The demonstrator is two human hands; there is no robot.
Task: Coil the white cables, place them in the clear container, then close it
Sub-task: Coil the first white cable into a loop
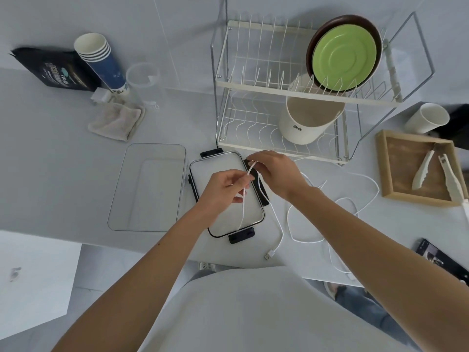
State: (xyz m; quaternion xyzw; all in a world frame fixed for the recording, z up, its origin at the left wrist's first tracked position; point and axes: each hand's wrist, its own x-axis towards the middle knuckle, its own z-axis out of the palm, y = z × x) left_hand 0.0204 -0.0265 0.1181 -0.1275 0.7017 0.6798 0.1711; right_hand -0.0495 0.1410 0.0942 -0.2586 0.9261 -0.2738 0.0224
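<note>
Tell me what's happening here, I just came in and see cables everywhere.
A person is coiling a thin white cable, pinching it with the left hand and right hand above the black-clipped clear lid. The clear rectangular container sits open and empty beside it. More white cable lies loose on the counter.

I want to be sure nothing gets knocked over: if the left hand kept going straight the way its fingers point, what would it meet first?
Probably the right hand. The left hand points up and to the right, both pinch the same white cable, and their fingertips are nearly touching. Beyond that stands the dish rack; depth is unclear.
</note>
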